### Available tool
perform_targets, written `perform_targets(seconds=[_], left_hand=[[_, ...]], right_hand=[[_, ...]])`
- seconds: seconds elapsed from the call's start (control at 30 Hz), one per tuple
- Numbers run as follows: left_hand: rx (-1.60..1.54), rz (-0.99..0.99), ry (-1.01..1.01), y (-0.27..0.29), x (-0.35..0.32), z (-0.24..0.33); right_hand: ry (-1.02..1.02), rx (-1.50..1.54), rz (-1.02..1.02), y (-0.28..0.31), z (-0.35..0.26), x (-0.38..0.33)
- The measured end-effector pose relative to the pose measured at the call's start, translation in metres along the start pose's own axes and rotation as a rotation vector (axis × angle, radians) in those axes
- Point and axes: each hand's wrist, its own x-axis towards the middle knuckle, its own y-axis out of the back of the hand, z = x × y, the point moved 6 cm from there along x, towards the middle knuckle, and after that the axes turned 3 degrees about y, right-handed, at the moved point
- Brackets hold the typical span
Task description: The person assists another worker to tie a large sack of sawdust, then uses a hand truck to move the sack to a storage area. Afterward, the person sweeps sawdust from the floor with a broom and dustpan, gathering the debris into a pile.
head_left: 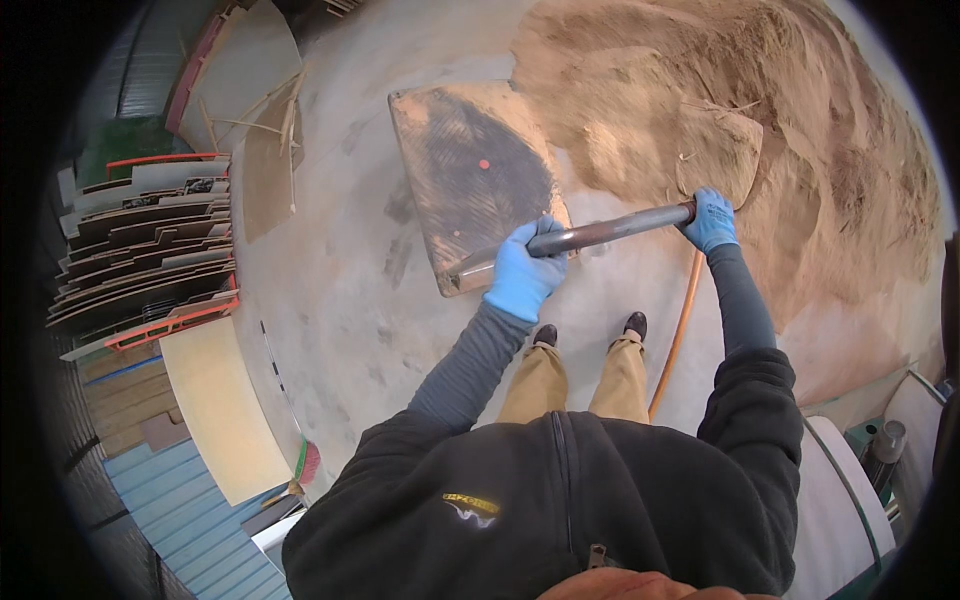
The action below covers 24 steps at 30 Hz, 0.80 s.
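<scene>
Left hand (522, 277) grip clenched on shovel (470, 180) shaft just behind the blade; right hand (711, 220) grip clenched at shaft end. Blade lies flat on floor (340, 290), beside sand pile (760, 130)

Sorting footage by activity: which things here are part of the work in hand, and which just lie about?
In use: shovel, gripped by left hand and right hand; sand pile.
Lying about: stacked boards, orange hose, pale panel, broom.
</scene>
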Motion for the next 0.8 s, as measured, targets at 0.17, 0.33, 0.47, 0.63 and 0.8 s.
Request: perform_targets(seconds=[0.17, 0.33, 0.47, 0.63, 0.8], left_hand=[[-0.03, -0.038, 0.043, -0.028, 0.028, -0.063], [-0.048, -0.007, 0.082, -0.038, 0.066, -0.128], [-0.041, -0.026, 0.132, -0.056, 0.097, -0.176], [-0.069, 0.014, 0.073, -0.058, 0.113, -0.189], [-0.107, 0.013, 0.12, -0.056, 0.117, -0.19]], right_hand=[[-0.045, 0.078, -0.051, -0.016, 0.04, -0.006], [0.17, 0.326, 0.149, -0.004, 0.028, -0.025], [0.144, 0.457, 0.179, -0.013, 0.029, -0.028], [0.07, 0.502, 0.218, -0.023, 0.048, -0.022], [0.057, 0.455, 0.204, -0.03, 0.051, -0.025]])
